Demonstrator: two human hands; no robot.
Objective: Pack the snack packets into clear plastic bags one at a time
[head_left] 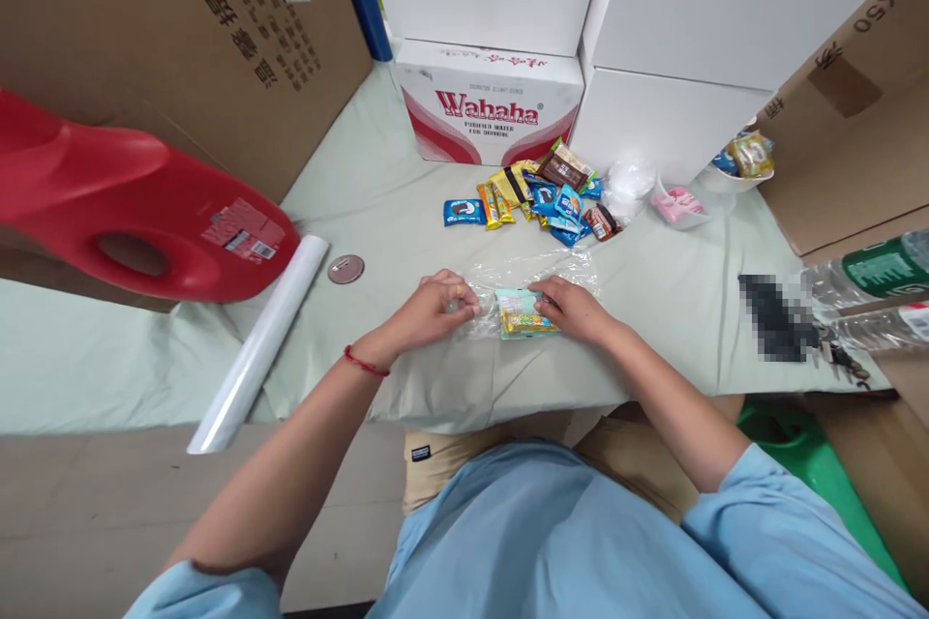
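Note:
My left hand (444, 306) is closed in a pinch, its fingertips gathering the left end of a thin clear plastic film (581, 263). A light green and yellow snack packet (517, 317) lies flat on the film near the table's front edge. My right hand (575, 308) grips the right side of that packet, with its fingers curled over the top. Part of the packet is hidden under those fingers. Beyond both hands is a loose pile of small wrapped snacks (544, 196) in blue, yellow, orange and brown.
A roll of clear film (262, 338) overhangs the front edge beside a red jug (185, 213). A round brown disc (346, 269) lies nearby. Behind stand a Wahaha carton (494, 111) and white boxes. At right are a snack bowl (733, 180), plastic bottles (882, 271) and keys (842, 358).

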